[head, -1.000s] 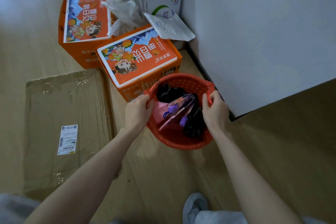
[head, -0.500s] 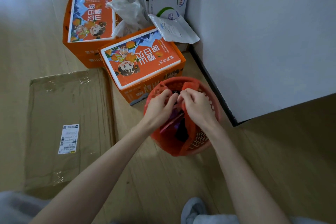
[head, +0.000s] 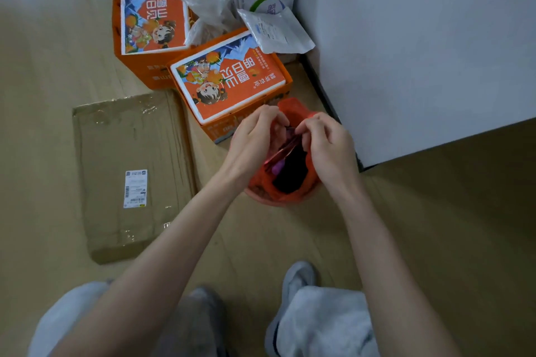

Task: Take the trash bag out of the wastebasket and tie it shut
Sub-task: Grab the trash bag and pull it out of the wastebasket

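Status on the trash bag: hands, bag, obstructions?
Left hand and right hand both pinching the trash bag top together. Bag untied, bottom in wastebasket. Orange box close behind.

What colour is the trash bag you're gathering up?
Orange-red, translucent plastic: the trash bag, bunched between the left hand and right hand, in the head view.

Orange trash bag (head: 290, 194), top gathered, dark contents showing, sitting in red wastebasket (head: 262, 200) on floor

Thin orange plastic trash bag (head: 285, 193), glossy printed carton (head: 232, 87), matt wood-look floor (head: 406, 226).
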`<state>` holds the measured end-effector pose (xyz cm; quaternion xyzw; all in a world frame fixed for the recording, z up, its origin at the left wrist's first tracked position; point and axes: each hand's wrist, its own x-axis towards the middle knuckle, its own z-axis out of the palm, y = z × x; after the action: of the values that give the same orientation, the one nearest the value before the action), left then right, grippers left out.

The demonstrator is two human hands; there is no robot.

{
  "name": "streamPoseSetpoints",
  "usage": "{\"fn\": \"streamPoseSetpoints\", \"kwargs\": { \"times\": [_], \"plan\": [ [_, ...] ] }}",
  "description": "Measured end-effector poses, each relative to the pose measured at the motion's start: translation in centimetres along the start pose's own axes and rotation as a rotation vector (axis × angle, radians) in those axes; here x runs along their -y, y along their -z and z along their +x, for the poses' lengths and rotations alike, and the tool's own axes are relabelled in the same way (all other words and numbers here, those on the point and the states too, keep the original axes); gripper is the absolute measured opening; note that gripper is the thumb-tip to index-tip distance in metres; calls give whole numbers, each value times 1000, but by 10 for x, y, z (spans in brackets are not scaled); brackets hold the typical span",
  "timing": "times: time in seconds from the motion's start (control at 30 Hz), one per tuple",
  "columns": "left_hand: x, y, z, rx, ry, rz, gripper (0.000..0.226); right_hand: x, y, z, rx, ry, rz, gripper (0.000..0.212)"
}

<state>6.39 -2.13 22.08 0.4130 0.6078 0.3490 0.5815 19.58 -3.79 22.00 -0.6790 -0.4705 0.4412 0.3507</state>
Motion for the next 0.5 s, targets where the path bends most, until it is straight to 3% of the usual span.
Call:
{"fn": "streamPoseSetpoints", "kwargs": {
  "times": [0.3, 0.5],
  "plan": [
    [-118, 18, -104, 58, 108, -43, 28, 111, 51, -85, 19, -59, -153, 25],
    [-147, 31, -175, 41, 59, 145, 29, 147, 63, -156, 61, 4, -229, 23]
  ]
}}
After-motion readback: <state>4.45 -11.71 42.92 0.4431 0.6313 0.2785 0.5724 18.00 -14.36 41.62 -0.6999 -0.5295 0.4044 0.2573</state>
